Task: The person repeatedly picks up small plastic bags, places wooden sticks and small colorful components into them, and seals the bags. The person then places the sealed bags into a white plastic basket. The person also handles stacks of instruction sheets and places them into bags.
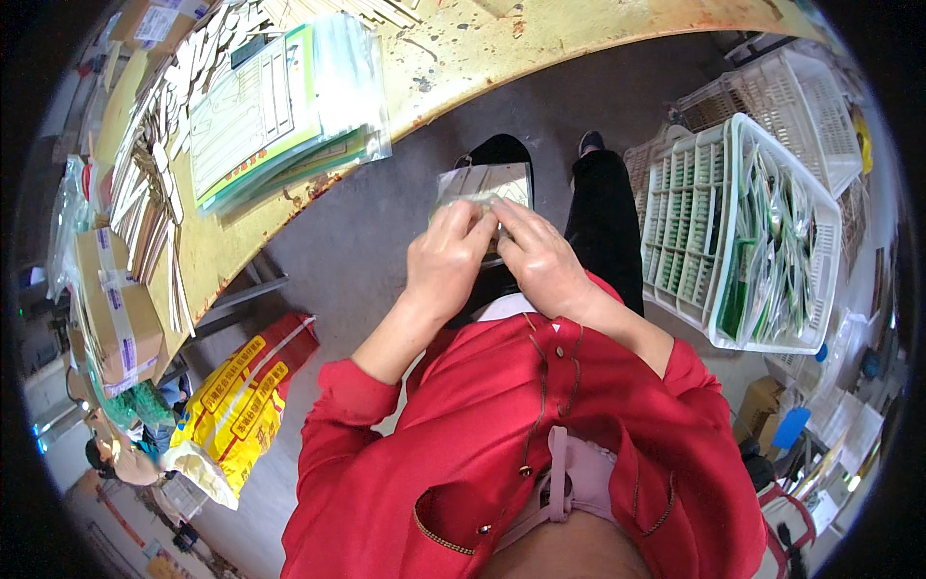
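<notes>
My left hand (447,252) and my right hand (541,250) meet in front of my body. Between them they pinch the near edge of a clear plastic packet (499,181), which has a pale printed sheet inside. The fingertips of both hands come together at that edge, and my fingers partly cover the packet. The packet stretches away from me above my lap, over one dark-clad leg. Whatever else lies under my fingers is hidden.
A yellow worktable (463,69) bears a stack of plastic-bagged printed sheets (253,116), thin wooden strips (145,210) and a taped cardboard box (119,311). A white plastic crate (723,239) holding packets stands right. A yellow-red woven sack (242,402) lies left; another person (123,459) is beyond.
</notes>
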Demonstrator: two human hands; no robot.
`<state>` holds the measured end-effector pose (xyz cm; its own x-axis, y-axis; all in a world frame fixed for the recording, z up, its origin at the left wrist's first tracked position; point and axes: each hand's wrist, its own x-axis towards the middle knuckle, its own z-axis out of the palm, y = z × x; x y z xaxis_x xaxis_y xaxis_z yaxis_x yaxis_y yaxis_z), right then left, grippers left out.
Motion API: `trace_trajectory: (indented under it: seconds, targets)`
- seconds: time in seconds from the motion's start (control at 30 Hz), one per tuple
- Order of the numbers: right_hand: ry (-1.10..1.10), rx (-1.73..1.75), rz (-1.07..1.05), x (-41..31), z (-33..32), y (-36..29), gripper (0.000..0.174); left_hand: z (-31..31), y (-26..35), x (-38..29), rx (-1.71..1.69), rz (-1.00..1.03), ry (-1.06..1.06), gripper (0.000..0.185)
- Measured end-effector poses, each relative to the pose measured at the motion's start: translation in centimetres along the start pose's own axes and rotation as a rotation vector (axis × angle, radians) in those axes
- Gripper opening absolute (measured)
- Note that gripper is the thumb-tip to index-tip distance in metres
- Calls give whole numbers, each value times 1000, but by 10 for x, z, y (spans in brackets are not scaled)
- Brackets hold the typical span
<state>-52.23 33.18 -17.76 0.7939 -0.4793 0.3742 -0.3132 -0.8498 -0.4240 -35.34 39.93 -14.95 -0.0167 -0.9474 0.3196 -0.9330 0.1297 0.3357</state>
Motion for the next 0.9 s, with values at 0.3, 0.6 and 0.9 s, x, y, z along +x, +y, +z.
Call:
trace_trajectory:
  seconds: [0.3,0.6,0.9]
  targets:
    - [-21,-9,105,-11,-7,11,25,1,7,-16,-436,-73,-283,50]
    - [35,-5,-62,-20,1,16,18,62,-12,13,-586,-92,-442,24]
    - [86,183,255,-26,-3,19,22,-53,23,51,-618,75,-402,35]
